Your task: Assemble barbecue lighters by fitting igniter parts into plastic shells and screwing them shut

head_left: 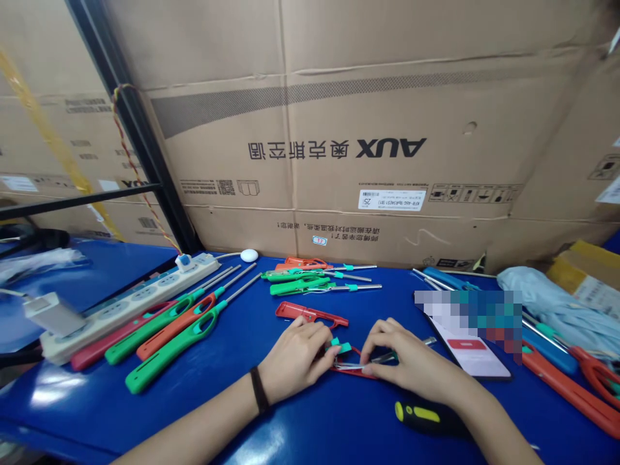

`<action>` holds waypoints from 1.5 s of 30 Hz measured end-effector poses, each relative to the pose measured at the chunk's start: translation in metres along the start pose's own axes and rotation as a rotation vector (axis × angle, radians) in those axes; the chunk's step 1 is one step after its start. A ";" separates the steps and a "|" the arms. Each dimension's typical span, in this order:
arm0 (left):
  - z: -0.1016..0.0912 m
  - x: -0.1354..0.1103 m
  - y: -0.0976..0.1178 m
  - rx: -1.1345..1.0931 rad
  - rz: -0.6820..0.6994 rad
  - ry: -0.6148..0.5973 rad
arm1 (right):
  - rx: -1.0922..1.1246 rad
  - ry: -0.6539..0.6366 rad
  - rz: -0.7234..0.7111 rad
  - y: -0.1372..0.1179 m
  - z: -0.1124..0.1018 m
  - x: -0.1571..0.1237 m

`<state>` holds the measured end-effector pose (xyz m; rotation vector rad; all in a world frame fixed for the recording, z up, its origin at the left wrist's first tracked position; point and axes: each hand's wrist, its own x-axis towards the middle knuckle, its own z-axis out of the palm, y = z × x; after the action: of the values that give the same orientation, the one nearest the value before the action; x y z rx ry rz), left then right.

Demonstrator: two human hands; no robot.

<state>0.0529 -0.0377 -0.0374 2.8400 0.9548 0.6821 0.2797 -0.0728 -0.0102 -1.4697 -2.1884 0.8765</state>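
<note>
My left hand (pixel 296 358) and my right hand (pixel 404 358) rest on the blue table (pixel 271 413), both pinched on a red lighter part (pixel 349 369) lying between them. A teal piece (pixel 339 345) sits at my left fingertips, and a thin metal tube (pixel 411 349) runs under my right fingers. A red lighter shell half (pixel 310 314) lies just beyond my left hand. A black band is on my left wrist.
Several green and red long lighters (pixel 174 329) lie at left beside a white power strip (pixel 130 303). More lighters (pixel 310 276) lie at the back. A phone (pixel 467 339), a black-yellow screwdriver (pixel 421 416), more lighters (pixel 571 381) and cardboard boxes (pixel 339 129) surround the work spot.
</note>
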 end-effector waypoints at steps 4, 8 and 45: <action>0.003 -0.001 -0.001 0.046 0.028 0.012 | -0.018 0.008 -0.037 -0.003 0.001 -0.001; 0.004 -0.001 -0.001 0.068 0.040 0.003 | -0.011 0.018 -0.068 -0.004 0.002 -0.002; 0.004 0.000 0.000 0.105 -0.005 0.016 | 0.066 -0.013 0.096 0.009 -0.013 -0.008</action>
<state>0.0543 -0.0372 -0.0409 2.9258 1.0289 0.6742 0.2966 -0.0744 -0.0060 -1.5523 -2.0918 0.9827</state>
